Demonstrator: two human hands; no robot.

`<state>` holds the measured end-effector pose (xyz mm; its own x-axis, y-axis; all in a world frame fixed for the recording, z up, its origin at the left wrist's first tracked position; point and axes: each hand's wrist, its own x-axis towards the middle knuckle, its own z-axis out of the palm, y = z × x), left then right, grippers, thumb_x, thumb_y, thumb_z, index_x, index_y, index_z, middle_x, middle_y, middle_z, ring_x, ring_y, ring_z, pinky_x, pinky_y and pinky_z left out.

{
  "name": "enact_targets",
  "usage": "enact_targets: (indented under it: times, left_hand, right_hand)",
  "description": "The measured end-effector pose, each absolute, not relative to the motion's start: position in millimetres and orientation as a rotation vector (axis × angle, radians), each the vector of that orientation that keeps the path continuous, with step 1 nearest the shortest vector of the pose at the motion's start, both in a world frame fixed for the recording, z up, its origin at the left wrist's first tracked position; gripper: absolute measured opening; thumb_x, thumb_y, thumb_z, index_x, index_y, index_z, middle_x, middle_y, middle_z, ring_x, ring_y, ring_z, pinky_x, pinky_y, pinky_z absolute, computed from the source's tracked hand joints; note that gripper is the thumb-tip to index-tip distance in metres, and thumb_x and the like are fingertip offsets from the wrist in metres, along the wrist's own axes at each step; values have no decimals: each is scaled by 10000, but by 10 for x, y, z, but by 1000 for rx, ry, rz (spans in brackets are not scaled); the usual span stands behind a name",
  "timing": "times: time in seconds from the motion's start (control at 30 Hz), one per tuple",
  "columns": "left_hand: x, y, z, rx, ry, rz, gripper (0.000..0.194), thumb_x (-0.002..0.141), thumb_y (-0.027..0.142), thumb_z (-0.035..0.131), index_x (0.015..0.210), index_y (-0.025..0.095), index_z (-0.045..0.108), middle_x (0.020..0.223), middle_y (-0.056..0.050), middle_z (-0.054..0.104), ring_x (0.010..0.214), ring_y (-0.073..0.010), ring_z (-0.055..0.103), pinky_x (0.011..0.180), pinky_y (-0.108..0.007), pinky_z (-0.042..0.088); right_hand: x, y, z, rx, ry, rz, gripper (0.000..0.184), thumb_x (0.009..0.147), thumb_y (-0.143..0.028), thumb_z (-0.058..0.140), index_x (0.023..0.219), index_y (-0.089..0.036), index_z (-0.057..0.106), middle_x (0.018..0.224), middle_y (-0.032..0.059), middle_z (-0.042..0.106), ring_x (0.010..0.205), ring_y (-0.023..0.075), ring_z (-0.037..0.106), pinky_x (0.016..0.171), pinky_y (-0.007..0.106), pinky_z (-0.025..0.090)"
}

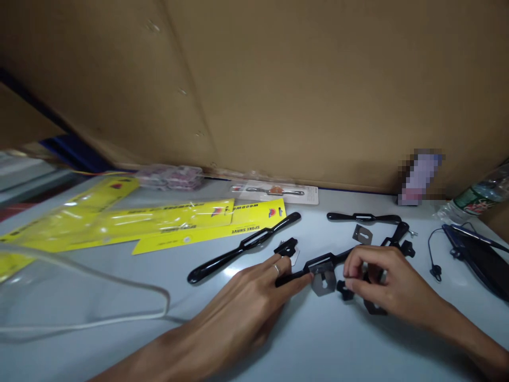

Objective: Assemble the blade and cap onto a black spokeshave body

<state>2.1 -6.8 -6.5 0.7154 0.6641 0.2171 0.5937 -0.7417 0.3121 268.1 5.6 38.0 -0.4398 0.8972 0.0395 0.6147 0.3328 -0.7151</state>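
Observation:
My left hand lies on the pale table, fingers pressing the handle of a black spokeshave body that has a grey metal blade resting in it. My right hand hovers just to the right, fingertips pinched together over small black parts; what they hold is too small to make out. A black knob sits under that hand. Another black spokeshave lies to the left, a third farther back. A loose grey plate and a black cap piece lie between them.
Yellow spokeshave packaging cards spread over the left of the table. A clear plastic sheet lies at the near left. A brown cardboard wall stands behind. At the right are a plastic bottle, a dark pouch and a black cord.

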Motion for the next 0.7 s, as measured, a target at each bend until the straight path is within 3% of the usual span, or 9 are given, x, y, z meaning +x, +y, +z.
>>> enact_targets:
  times: [0.1, 0.2, 0.4, 0.5, 0.7]
  left_hand:
    - [12, -73, -67, 2699, 1018, 460, 854, 650, -55, 452, 1430, 282, 528, 973, -59, 600, 800, -230, 607, 619, -324, 517]
    - [13, -65, -70, 2695, 1023, 467, 823, 687, -51, 440, 1433, 285, 532, 936, -61, 586, 752, -223, 601, 579, -310, 493]
    - [9, -53, -51, 2655, 1005, 448, 656, 833, 2, 399, 1413, 261, 564, 928, -76, 598, 748, -228, 608, 609, -349, 520]
    - [-1, -56, -38, 2648, 1001, 461, 623, 856, 10, 382, 1391, 258, 584, 922, -75, 601, 745, -221, 608, 608, -336, 511]
    - [-4, -47, -33, 2667, 1000, 466, 614, 867, 18, 392, 1396, 264, 582, 934, -77, 602, 753, -215, 606, 612, -322, 507]
  right_hand:
    - [2734, 70, 370, -1342, -2105, 723, 110, 867, -190, 621, 760, -213, 612, 690, -26, 645, 533, 118, 521, 476, 243, 371]
    - [2745, 44, 295, -1231, -2174, 434, 142, 937, -209, 594, 795, -205, 595, 698, -11, 631, 576, 131, 551, 521, 257, 395]
    - [2696, -35, 185, -994, -2564, -80, 285, 1002, -92, 418, 808, -167, 613, 758, 60, 628, 687, 190, 560, 613, 322, 413]
    - [2695, -45, 179, -1008, -2666, -98, 273, 962, -50, 417, 844, -165, 635, 798, 72, 636, 720, 207, 559, 606, 329, 411]
    - [2697, -46, 178, -1058, -2715, -44, 175, 962, -136, 513, 856, -162, 650, 840, 77, 648, 834, 257, 593, 633, 360, 451]
